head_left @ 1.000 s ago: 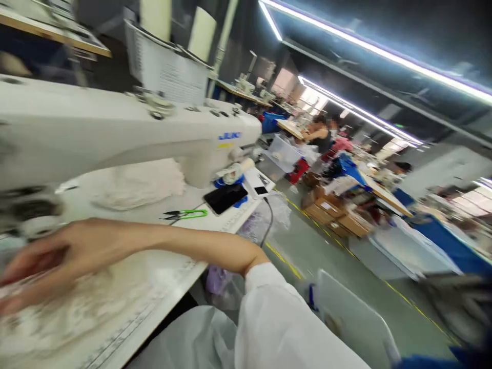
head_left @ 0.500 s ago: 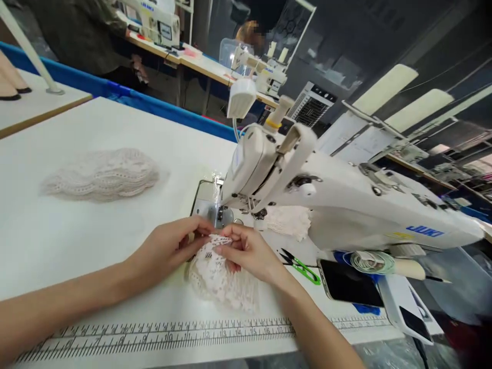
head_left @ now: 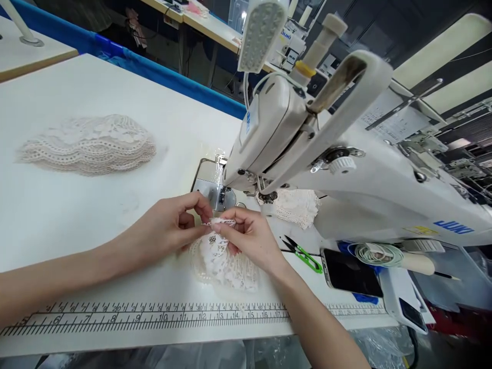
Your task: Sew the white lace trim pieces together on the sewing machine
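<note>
Between my two hands is a piece of white lace [head_left: 226,264], its upper edge folded and its lower part spread on the white table. My left hand [head_left: 175,223] pinches that edge on the left with thumb and fingers. On the right, my right hand [head_left: 249,233] grips the same edge, thumb on top; some of its fingers are hidden behind the lace. Just beyond my fingertips are the needle plate and presser foot [head_left: 222,196] of a white sewing machine [head_left: 269,133]. More white lace [head_left: 294,205] lies under the machine's arm.
A stack of lace pieces [head_left: 92,146] lies on the table at left. Green thread snips [head_left: 303,254], a phone [head_left: 350,271] and a white device [head_left: 403,302] lie at right. A printed ruler [head_left: 165,316] runs along the front edge. A lamp [head_left: 263,36] stands above the machine.
The view has tilted down and come closer to the machine. My hands still hold the lace, and its upper edge now looks more folded between my fingers.
</note>
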{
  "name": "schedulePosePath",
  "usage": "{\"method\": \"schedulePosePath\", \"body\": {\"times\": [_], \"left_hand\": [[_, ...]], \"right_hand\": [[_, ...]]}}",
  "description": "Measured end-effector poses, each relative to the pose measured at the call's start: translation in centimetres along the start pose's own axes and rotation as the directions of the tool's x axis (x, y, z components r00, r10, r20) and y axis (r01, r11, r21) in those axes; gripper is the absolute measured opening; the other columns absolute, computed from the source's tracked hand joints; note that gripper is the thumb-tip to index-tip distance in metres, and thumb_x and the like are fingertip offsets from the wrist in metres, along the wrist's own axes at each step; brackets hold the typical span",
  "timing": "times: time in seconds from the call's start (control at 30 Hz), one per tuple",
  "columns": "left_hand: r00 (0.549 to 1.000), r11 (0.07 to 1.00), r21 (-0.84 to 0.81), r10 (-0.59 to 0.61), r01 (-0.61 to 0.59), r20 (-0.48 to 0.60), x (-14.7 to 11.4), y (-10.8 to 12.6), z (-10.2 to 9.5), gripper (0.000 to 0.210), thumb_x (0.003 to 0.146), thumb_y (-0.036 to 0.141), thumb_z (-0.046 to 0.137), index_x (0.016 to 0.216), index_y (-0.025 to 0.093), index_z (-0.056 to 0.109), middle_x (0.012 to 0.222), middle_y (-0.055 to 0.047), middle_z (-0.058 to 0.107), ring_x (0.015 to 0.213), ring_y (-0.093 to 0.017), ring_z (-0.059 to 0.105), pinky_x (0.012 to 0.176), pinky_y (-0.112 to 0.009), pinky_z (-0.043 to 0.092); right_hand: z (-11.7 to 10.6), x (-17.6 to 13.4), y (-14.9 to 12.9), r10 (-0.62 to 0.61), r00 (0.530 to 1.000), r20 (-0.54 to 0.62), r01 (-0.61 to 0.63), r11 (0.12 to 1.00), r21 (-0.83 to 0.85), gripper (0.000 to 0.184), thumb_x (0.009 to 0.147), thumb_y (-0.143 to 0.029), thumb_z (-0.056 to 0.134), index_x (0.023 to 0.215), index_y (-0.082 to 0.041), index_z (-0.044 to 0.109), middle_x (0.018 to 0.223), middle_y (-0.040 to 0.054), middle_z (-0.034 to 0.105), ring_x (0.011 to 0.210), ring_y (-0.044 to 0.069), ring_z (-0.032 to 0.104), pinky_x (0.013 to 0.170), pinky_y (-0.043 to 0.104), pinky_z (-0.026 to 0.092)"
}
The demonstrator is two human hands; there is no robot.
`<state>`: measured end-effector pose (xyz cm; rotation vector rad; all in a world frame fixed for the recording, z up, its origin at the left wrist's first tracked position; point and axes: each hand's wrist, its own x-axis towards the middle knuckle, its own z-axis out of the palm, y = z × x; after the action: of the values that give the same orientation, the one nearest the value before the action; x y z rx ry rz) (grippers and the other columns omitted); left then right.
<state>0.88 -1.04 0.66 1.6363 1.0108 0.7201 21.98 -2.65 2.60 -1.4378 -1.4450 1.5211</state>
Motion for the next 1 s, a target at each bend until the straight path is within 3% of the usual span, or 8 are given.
{"method": "schedulePosePath", "body": {"times": [0.1, 0.17, 0.23, 0.3, 0.4, 0.5, 0.73, 1.0], "left_hand": [[0.998, 0.995, -0.091, -0.036, 0.040, 0.046, 0.1, 0.1, -0.3, 0.019, 0.089, 0.041, 0.065, 0.089, 0.022, 0.064, 0.060, 0.002, 0.070, 0.056, -0.015, 0.068, 0.050, -0.022, 0.048], [0.999, 0.998, -0.049, 0.043, -0.043, 0.004, 0.1, 0.1, -0.3, 0.015, 0.090, 0.036, 0.066, 0.087, 0.021, 0.066, 0.071, 0.001, 0.075, 0.065, -0.016, 0.072, 0.057, -0.023, 0.053], [0.981, 0.981, 0.076, 0.185, -0.181, -0.058, -0.1, 0.0, -0.1, 0.014, 0.092, 0.033, 0.067, 0.086, 0.021, 0.065, 0.071, 0.003, 0.072, 0.061, -0.012, 0.067, 0.055, -0.020, 0.051], [0.933, 0.914, 0.258, 0.347, -0.314, -0.094, -0.2, -0.2, 0.1, 0.013, 0.096, 0.029, 0.063, 0.086, 0.021, 0.062, 0.070, 0.005, 0.067, 0.056, -0.009, 0.060, 0.050, -0.018, 0.045], [0.823, 0.736, 0.504, 0.562, -0.452, -0.082, -0.3, -0.3, -0.1, 0.015, 0.102, 0.021, 0.054, 0.087, 0.021, 0.057, 0.074, 0.005, 0.063, 0.057, -0.008, 0.056, 0.050, -0.018, 0.041], [0.738, 0.586, 0.639, 0.674, -0.499, -0.042, -0.2, -0.3, -0.5, 0.015, 0.105, 0.017, 0.052, 0.091, 0.021, 0.055, 0.075, 0.004, 0.063, 0.062, -0.010, 0.057, 0.056, -0.021, 0.043], [0.591, 0.370, 0.695, 0.801, -0.617, 0.097, -0.3, -0.6, -1.2, 0.013, 0.102, 0.009, 0.054, 0.101, 0.020, 0.060, 0.084, 0.000, 0.072, 0.067, -0.014, 0.062, 0.064, -0.028, 0.047], [0.558, 0.338, 0.676, 0.819, -0.655, 0.131, -0.6, -0.9, -1.4, 0.015, 0.101, 0.006, 0.055, 0.107, 0.017, 0.062, 0.090, -0.003, 0.073, 0.072, -0.014, 0.058, 0.070, -0.030, 0.047]], "right_hand": [[-0.2, 0.0, 0.3, -0.014, 1.000, -0.022, 0.013, 0.999, -0.044, 0.033, 0.079, -0.051, 0.082, 0.089, -0.021, 0.073, 0.051, -0.0052, 0.060, 0.047, 0.012, 0.055, 0.048, 0.023, 0.041], [-0.2, -0.1, 0.5, -0.068, 0.996, -0.051, 0.062, 0.991, -0.115, 0.027, 0.081, -0.047, 0.079, 0.089, -0.022, 0.072, 0.051, -0.0055, 0.059, 0.047, 0.012, 0.056, 0.048, 0.023, 0.042], [0.0, -0.3, 0.7, -0.182, 0.981, -0.072, 0.162, 0.962, -0.219, 0.018, 0.085, -0.039, 0.074, 0.088, -0.022, 0.071, 0.052, -0.0063, 0.058, 0.046, 0.011, 0.053, 0.047, 0.022, 0.040], [0.2, -0.4, 0.9, -0.344, 0.936, -0.071, 0.304, 0.896, -0.325, 0.010, 0.090, -0.032, 0.069, 0.087, -0.022, 0.069, 0.060, -0.0055, 0.062, 0.046, 0.008, 0.049, 0.046, 0.021, 0.037], [0.4, -0.6, 1.2, -0.561, 0.826, -0.047, 0.481, 0.746, -0.461, 0.005, 0.095, -0.025, 0.063, 0.094, -0.022, 0.066, 0.071, -0.0046, 0.064, 0.049, 0.006, 0.049, 0.046, 0.020, 0.035], [0.5, -0.6, 1.5, -0.650, 0.760, -0.013, 0.542, 0.644, -0.540, 0.010, 0.100, -0.024, 0.061, 0.110, -0.021, 0.063, 0.065, -0.0083, 0.057, 0.045, 0.006, 0.045, 0.045, 0.021, 0.033], [0.6, -0.7, 1.4, -0.586, 0.810, 0.011, 0.505, 0.689, -0.519, 0.011, 0.102, -0.026, 0.056, 0.112, -0.022, 0.059, 0.058, -0.0114, 0.047, 0.042, 0.007, 0.042, 0.045, 0.022, 0.034], [0.6, -0.9, 1.2, -0.595, 0.804, 0.021, 0.525, 0.693, -0.495, 0.006, 0.099, -0.025, 0.054, 0.102, -0.023, 0.059, 0.056, -0.0120, 0.042, 0.041, 0.006, 0.039, 0.045, 0.020, 0.033]]}}
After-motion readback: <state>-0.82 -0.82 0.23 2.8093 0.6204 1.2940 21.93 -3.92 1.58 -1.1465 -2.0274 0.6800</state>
